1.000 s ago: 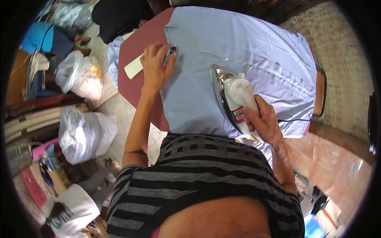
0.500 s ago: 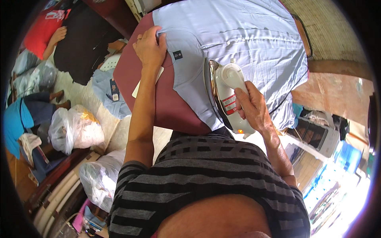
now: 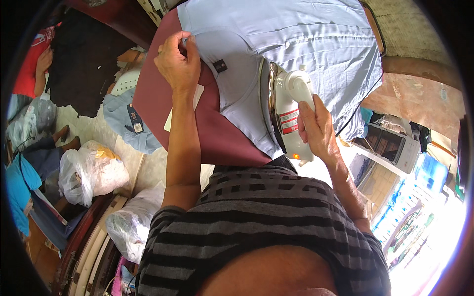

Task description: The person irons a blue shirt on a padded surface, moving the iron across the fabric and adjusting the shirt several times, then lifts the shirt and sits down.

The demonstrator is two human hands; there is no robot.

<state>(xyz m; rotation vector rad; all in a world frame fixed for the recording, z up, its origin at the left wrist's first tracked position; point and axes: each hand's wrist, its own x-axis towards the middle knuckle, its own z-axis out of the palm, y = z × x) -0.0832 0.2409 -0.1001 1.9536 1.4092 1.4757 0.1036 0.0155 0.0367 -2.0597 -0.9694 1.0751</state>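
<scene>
A light blue shirt (image 3: 306,44) lies spread over a maroon ironing surface (image 3: 197,123). My left hand (image 3: 177,61) pinches the shirt's left edge near a small dark label (image 3: 219,65). My right hand (image 3: 316,126) grips the white handle of an electric iron (image 3: 286,106), which rests sole-down on the shirt's near part. My striped black and grey top fills the lower middle of the view.
White plastic bags of laundry (image 3: 94,172) and another bag (image 3: 131,224) sit on the floor at left. A folded blue garment with a tag (image 3: 131,118) lies by the board. Another person in red (image 3: 34,64) sits at far left. A white crate (image 3: 395,145) stands at right.
The view has swung, so the board and shirt sit higher and more to the right. My left hand has shifted along the shirt's edge; the iron has slid toward the shirt's near part.
</scene>
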